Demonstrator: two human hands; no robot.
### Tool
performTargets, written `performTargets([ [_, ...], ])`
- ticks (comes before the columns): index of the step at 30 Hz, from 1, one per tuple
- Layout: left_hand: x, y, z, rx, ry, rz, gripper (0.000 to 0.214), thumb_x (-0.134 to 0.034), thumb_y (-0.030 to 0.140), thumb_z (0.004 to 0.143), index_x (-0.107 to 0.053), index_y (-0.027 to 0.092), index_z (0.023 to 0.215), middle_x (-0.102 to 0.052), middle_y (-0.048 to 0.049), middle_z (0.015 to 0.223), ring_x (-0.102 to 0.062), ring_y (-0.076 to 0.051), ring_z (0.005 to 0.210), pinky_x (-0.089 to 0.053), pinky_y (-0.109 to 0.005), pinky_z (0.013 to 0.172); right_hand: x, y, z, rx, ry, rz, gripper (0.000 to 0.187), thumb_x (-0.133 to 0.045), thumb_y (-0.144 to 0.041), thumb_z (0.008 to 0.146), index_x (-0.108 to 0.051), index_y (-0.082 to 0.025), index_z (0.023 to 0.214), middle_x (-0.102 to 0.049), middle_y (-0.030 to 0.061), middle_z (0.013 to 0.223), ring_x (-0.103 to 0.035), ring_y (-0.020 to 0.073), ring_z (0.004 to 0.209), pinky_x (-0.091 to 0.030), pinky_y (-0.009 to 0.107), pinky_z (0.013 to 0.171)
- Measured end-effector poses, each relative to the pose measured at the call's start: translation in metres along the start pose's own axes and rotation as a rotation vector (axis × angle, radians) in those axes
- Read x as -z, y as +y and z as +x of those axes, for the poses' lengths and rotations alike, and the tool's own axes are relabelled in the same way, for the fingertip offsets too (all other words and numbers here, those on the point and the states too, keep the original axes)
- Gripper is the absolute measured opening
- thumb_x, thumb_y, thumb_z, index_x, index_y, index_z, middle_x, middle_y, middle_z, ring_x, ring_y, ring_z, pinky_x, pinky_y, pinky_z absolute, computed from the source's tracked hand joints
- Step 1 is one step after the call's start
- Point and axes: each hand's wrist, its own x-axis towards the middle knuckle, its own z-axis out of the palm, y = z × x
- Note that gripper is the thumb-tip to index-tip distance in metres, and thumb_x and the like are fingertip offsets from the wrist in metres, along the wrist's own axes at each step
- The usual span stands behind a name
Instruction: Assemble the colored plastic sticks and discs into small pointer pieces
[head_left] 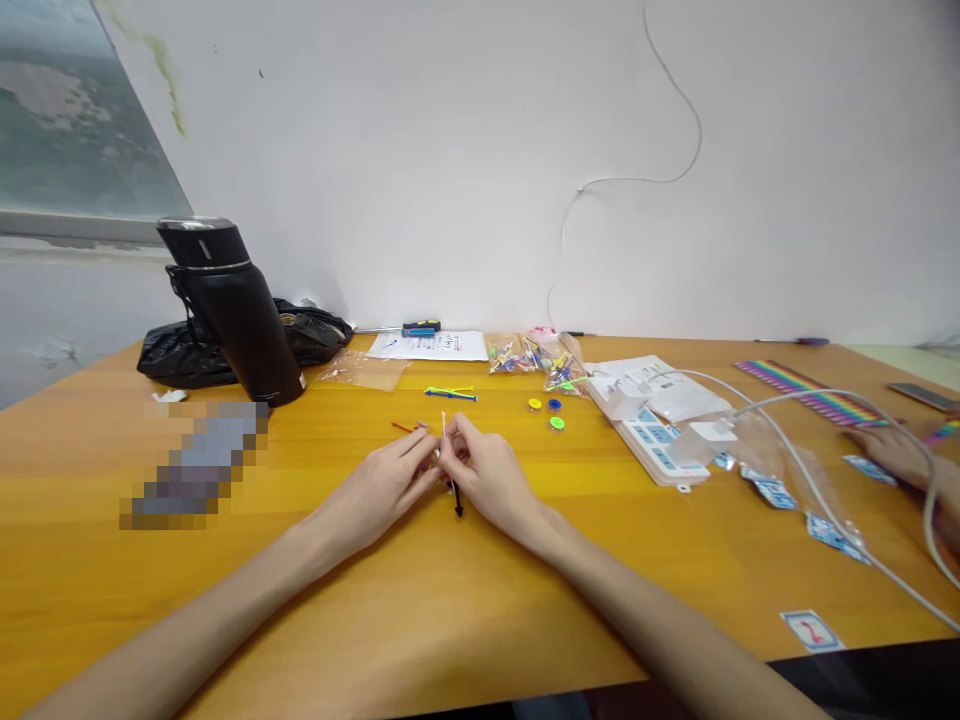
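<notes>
My left hand (390,478) and my right hand (487,470) meet at the middle of the yellow wooden table (465,590), fingers pinched together. Between the fingertips stands a thin white stick (443,425), and a thin black stick (457,498) pokes down below my right hand. Which hand grips which stick is hard to make out. A small red stick (403,427) lies just beyond my left fingers. Further back lie a blue, green and yellow stick assembly (451,393) and three small coloured discs (553,412).
A black flask (232,310) and black bag (187,355) stand at the back left. Instruction paper with a screwdriver (420,328), bags of coloured parts (536,358), a white power strip (656,435) with cables, and a rainbow strip (810,392) lie around. Another person's hand (900,455) rests at the right edge.
</notes>
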Motion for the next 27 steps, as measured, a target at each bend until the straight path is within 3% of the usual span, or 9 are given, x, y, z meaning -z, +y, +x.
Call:
performTargets([
  [4, 0.003, 0.007, 0.000, 0.010, 0.010, -0.058, 0.020, -0.043, 0.033, 0.102, -0.057, 0.024, 0.112, -0.066, -0.0049, 0.104, -0.063, -0.020, 0.089, -0.045, -0.030, 0.081, -0.001, -0.003, 0.000, 0.023, 0.029, 0.055, 0.007, -0.046, -0.024, 0.096, -0.044, -0.023, 0.089, -0.063, -0.0020, 0.071, -0.060, 0.0141, 0.061, -0.041, 0.022, 0.061],
  [10, 0.003, 0.010, -0.001, 0.007, 0.023, -0.091, 0.018, -0.043, 0.033, 0.101, -0.057, 0.023, 0.107, -0.064, -0.0037, 0.095, -0.059, -0.018, 0.081, -0.042, -0.028, 0.077, -0.008, -0.009, -0.001, -0.053, 0.025, 0.351, 0.014, -0.044, -0.028, 0.097, -0.041, -0.023, 0.085, -0.060, -0.0048, 0.064, -0.058, 0.0120, 0.054, -0.041, 0.020, 0.052],
  [17, 0.002, 0.011, -0.003, 0.045, -0.003, -0.207, 0.017, -0.044, 0.035, 0.101, -0.056, 0.022, 0.102, -0.064, -0.0012, 0.087, -0.057, -0.016, 0.073, -0.041, -0.025, 0.071, -0.013, -0.011, -0.005, -0.108, -0.029, 0.429, 0.015, -0.040, -0.030, 0.099, -0.040, -0.023, 0.086, -0.056, -0.0069, 0.055, -0.055, 0.0109, 0.046, -0.042, 0.019, 0.047],
  [23, 0.001, 0.003, -0.002, 0.023, -0.085, -0.313, 0.019, -0.046, 0.036, 0.099, -0.058, 0.020, 0.101, -0.063, 0.0000, 0.084, -0.052, -0.014, 0.069, -0.039, -0.023, 0.067, -0.012, -0.009, -0.008, -0.115, -0.094, 0.412, 0.015, -0.041, -0.031, 0.099, -0.039, -0.023, 0.086, -0.047, -0.0091, 0.053, -0.043, 0.0091, 0.044, -0.035, 0.018, 0.044],
  [27, 0.002, 0.003, -0.003, 0.054, -0.081, -0.312, 0.021, -0.043, 0.035, 0.099, -0.057, 0.020, 0.094, -0.058, 0.0012, 0.079, -0.046, -0.013, 0.066, -0.036, -0.024, 0.065, -0.013, -0.007, -0.008, -0.157, -0.141, 0.576, 0.024, -0.043, -0.038, 0.099, -0.034, -0.024, 0.082, -0.039, -0.0090, 0.059, -0.035, 0.0075, 0.043, -0.032, 0.018, 0.041],
])
